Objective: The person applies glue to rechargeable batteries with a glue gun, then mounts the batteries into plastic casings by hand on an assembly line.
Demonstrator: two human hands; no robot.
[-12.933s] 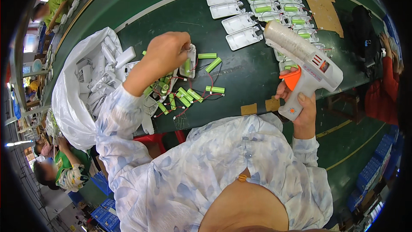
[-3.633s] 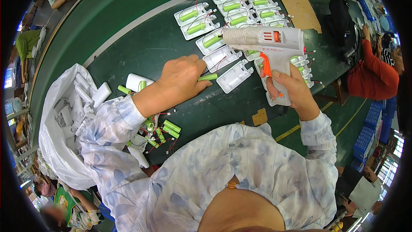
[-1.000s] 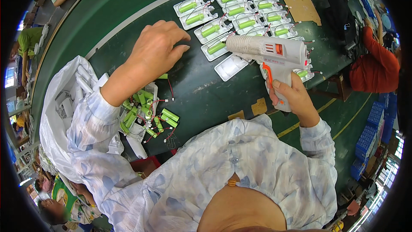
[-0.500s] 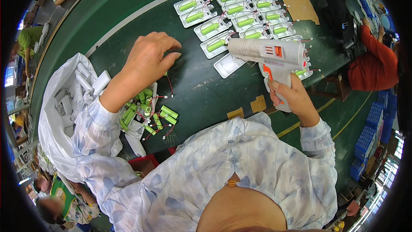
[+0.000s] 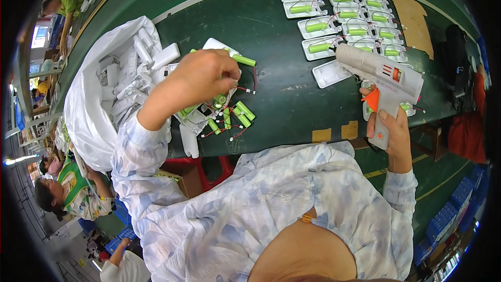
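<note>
Within right hand (image 5: 396, 133), glue gun (image 5: 383, 73) (white), tilted

A factory assembly workshop: rows of matching white casings (image 5: 331, 74) line a long green worktop (image 5: 282, 107). Around it are stacked blue crates (image 5: 448, 209) and other workers (image 5: 70, 187).

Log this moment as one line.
left hand: at wired green battery cells, grip unclear | right hand: holding hot glue gun | table: white casings bearing cells
</note>
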